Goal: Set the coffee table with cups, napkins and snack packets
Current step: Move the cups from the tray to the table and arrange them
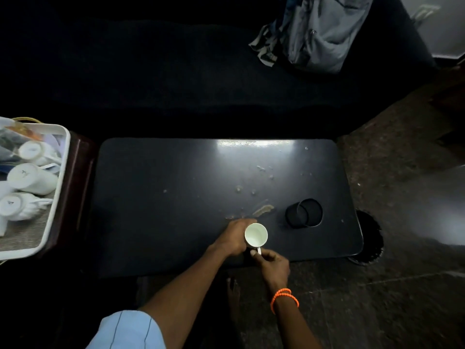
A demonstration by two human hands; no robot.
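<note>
Left hand (232, 236) wraps the upright cup (256, 235); right hand (273, 264) pinches its handle.

I'm looking at a dim living room, a low dark coffee table (176, 197) before a dark sofa (151, 71), clothes (319, 31) heaped on its cushion, stone floor (402, 298), a tray (59, 187) of white cups (31, 178) on a side stand (75, 187)

We see a black ring-shaped holder (304, 213) lying on its side toward the table's right end, with crumbs and a brownish smear (263, 210) just left of it. Grey-blue cloth (324, 28) is draped over the dark sofa (151, 71) behind.
</note>
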